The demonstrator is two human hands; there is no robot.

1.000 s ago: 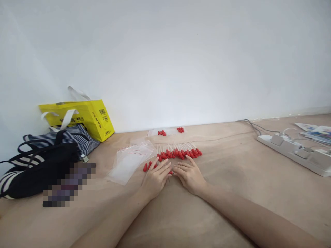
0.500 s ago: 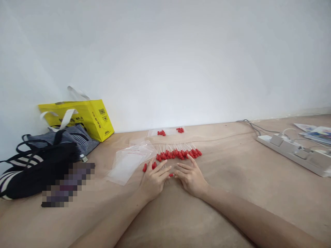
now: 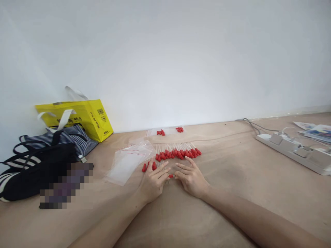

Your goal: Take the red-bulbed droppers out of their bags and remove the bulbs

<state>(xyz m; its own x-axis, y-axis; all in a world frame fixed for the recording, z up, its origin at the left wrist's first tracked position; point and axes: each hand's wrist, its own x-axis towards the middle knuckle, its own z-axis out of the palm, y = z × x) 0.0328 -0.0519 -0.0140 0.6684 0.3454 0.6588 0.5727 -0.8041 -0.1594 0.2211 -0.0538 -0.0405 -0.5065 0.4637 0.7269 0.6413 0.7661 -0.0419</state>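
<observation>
My left hand (image 3: 153,181) and my right hand (image 3: 191,177) rest side by side on the beige surface, fingers pointing away from me. Their fingertips meet around a small red-capped piece (image 3: 171,176), pinched between them. Just beyond lies a row of several thin pale sticks with red caps (image 3: 178,153). Loose red caps (image 3: 148,167) lie left of my left hand. A clear zip bag (image 3: 128,162) lies flat further left. Another clear bag holding red caps (image 3: 169,131) sits near the wall.
At the left stand a yellow paper bag (image 3: 85,117) and a dark striped bag (image 3: 46,158), with a blurred patch before them. A white power strip (image 3: 297,151) with plugs and cables lies at the right, printed papers (image 3: 315,131) behind it. A white wall closes the back.
Both hands have drawn back slightly toward me and closed their fingertips together on a small red-capped piece. The view has shifted a little.
</observation>
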